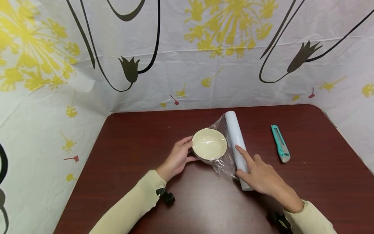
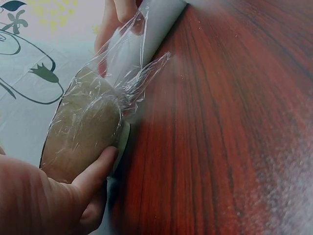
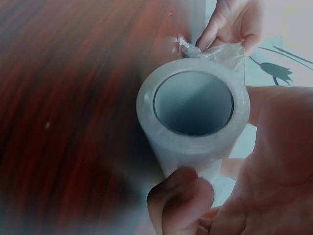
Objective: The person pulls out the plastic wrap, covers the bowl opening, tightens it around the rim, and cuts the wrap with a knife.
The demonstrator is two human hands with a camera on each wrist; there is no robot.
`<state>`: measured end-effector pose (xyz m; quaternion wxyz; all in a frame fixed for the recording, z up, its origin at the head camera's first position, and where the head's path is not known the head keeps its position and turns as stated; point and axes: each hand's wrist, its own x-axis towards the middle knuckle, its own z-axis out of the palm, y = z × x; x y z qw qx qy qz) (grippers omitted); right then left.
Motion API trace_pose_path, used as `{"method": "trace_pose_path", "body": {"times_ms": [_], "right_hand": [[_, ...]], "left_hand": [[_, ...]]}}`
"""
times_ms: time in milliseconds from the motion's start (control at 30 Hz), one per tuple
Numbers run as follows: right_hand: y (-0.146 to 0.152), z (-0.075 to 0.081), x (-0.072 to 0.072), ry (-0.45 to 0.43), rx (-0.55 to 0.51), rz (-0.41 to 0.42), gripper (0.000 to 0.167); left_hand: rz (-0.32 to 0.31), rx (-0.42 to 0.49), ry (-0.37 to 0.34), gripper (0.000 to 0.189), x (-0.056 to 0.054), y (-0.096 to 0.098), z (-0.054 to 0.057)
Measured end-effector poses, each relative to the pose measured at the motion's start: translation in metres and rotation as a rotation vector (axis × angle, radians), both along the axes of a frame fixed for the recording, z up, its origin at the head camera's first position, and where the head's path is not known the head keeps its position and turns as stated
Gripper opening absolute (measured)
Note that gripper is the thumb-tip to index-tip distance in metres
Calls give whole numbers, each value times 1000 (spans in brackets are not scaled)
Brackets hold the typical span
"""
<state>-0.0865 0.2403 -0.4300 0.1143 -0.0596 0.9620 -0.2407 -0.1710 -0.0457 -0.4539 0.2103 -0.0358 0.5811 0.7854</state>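
Note:
My left hand [image 1: 178,157] holds a round cream-coloured bowl [image 1: 209,144] with a dark rim, gripping its left side between thumb and fingers. Clear plastic wrap [image 2: 128,73] stretches over the bowl's mouth and bunches in wrinkles at its edge. This film runs across to a roll of plastic wrap [image 1: 234,130] lying lengthwise just right of the bowl. My right hand [image 1: 261,175] grips the near half of the roll, index finger and thumb reaching over to its left side. In the right wrist view, the roll's hollow end [image 3: 193,103] faces the camera, with curled fingers [image 3: 183,205] against it.
A teal box cutter [image 1: 280,143] lies on the dark red-brown wooden table [image 1: 140,139], right of the roll. A white cloth with yellow flowers [image 1: 175,39] hangs behind the table and along its sides. Dark wrist cameras [image 1: 166,196] sit at both cuffs.

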Motion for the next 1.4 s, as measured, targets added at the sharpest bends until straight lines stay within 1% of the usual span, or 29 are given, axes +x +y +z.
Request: {"method": "trace_pose_path", "body": {"times_ms": [133,333,433,633,800,967,1133,1233,1400], "right_hand": [[3,-1,0,25,4,22,86],[6,0,-2,55,11,49,67],[6,0,-3,69,-7,50,63],[5,0,-4,39,-53,25,66],[5,1,-4,11,-69,-10,75],[7,0,-5,-11,-51,-33,85],[9,-1,-6,-6,-25,-30,92],[8,-2,-7,-2,-18,-24,92],[8,-2,-8,10,-2,-23,84]], "left_hand": [[-4,-9,1,50,0,0,0],[0,-8,-7,49,-1,0,0],[0,-10,-9,50,-1,1,0],[2,-9,-11,50,-1,1,0],[-4,-7,-10,50,-1,0,1],[-11,-8,-14,50,-1,-1,1],[-17,-11,-9,50,-1,-2,0],[-17,-13,-14,49,-1,-2,0],[-19,-14,-13,48,-1,-3,-1]]}}
